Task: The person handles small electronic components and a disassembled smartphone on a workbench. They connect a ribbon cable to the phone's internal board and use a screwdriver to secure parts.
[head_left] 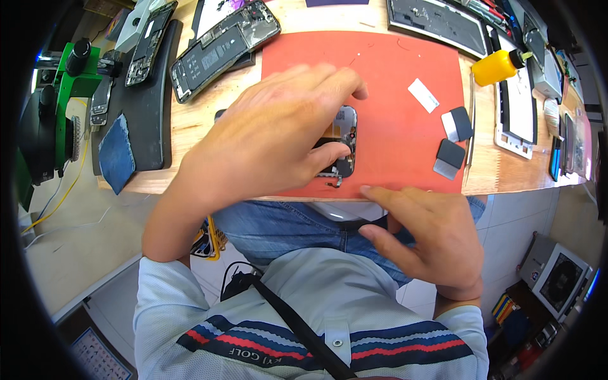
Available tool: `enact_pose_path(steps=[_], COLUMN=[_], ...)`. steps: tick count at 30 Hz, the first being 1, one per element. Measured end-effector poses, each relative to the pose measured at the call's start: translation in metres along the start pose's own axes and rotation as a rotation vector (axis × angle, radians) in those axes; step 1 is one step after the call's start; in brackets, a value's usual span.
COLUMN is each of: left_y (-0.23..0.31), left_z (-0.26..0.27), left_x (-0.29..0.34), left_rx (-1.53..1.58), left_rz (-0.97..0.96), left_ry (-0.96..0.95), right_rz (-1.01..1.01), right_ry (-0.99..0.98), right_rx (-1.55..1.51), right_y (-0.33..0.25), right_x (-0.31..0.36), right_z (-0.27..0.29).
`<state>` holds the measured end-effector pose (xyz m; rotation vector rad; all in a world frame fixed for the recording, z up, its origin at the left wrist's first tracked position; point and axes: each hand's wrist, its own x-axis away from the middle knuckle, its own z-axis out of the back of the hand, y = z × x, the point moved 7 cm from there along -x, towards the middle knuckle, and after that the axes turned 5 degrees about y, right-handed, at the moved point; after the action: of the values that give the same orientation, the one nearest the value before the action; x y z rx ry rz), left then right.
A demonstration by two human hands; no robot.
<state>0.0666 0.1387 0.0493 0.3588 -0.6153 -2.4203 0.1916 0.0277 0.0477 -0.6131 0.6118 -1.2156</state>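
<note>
My left hand arches over an opened phone part on the red mat. Its thumb rests on or just above the part's right end, while the index finger stretches past the far edge, apart from the thumb. Most of the phone part lies hidden beneath this hand. A small flex cable sticks out at the near edge. My right hand is at the mat's front edge, thumb and index finger apart with nothing seen between them; its other fingers are mostly hidden.
Two opened phones lie at the far left, near a blue cloth. Two black-and-grey pads and a white strip lie right on the mat. Beyond stands a yellow bottle. A green-framed device is at left.
</note>
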Motion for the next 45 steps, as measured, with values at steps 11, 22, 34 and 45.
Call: enact_pose_path(steps=[11, 22, 34, 45], left_y=[0.020, 0.022, 0.017, 0.024], left_z=[-0.017, -0.023, -0.021, -0.019], left_x=[0.048, 0.054, 0.057, 0.061], left_rx=[-0.069, -0.078, -0.011, -0.295], left_rz=[0.035, 0.024, 0.031, 0.123], left_ry=[0.398, 0.418, 0.439, 0.247], right_rz=[-0.482, -0.631, -0.687, -0.630], right_ry=[-0.035, -0.207, -0.189, -0.208], right_rx=[-0.742, -0.581, -0.523, -0.520], right_y=[0.052, 0.058, 0.056, 0.055], right_x=[-0.035, -0.067, -0.070, -0.068], right_z=[-0.013, -0.019, -0.022, -0.019])
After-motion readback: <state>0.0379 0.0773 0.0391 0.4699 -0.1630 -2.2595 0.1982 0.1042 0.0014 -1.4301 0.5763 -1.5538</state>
